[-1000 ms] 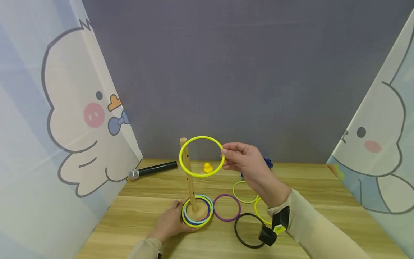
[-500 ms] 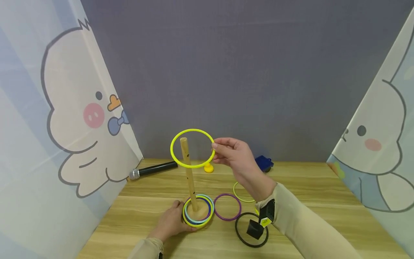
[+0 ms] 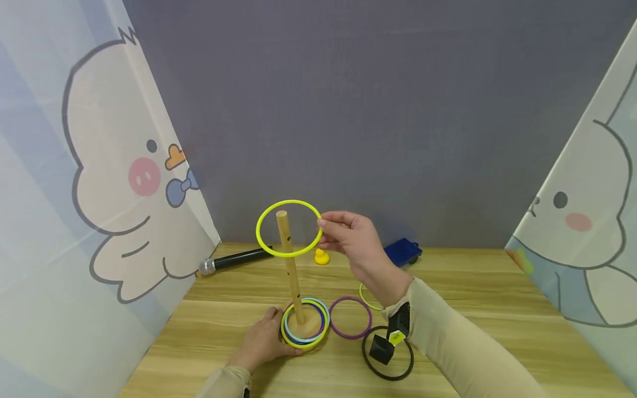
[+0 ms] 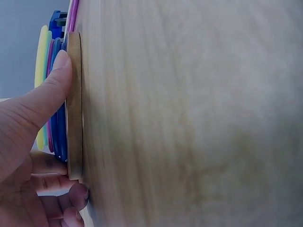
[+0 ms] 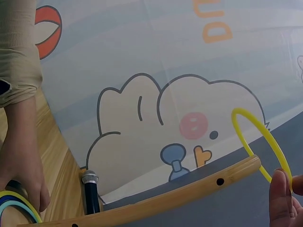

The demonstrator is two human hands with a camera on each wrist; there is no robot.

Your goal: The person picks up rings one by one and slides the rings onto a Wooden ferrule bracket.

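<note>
My right hand (image 3: pixel 353 237) pinches a bright yellow ring (image 3: pixel 264 244) at its right edge, thumb and fingertips together. The ring is level with the top of an upright wooden peg (image 3: pixel 292 276), whose tip shows inside the ring's outline in the head view. In the right wrist view the peg tip (image 5: pixel 253 163) overlaps the ring (image 5: pixel 265 132); I cannot tell whether it passes through. My left hand (image 3: pixel 261 340) grips the round wooden base (image 4: pixel 74 109) of the peg, thumb on its rim. Several yellow, light blue, purple and dark blue rings (image 4: pixel 41 90) lie stacked round the peg's foot.
A purple ring (image 3: pixel 332 330) and a black ring (image 3: pixel 385 378) lie right of the base; a yellow-green ring (image 3: pixel 362 297) is partly behind the right arm. Farther back are a microphone (image 3: pixel 241 258), a yellow duck (image 3: pixel 322 257) and a blue wheeled toy (image 3: pixel 403 252). Printed cloth walls flank the table.
My right hand has carried the yellow ring leftward and slightly up, from beside the peg to around its top in the head view. My left hand has stayed at the base.
</note>
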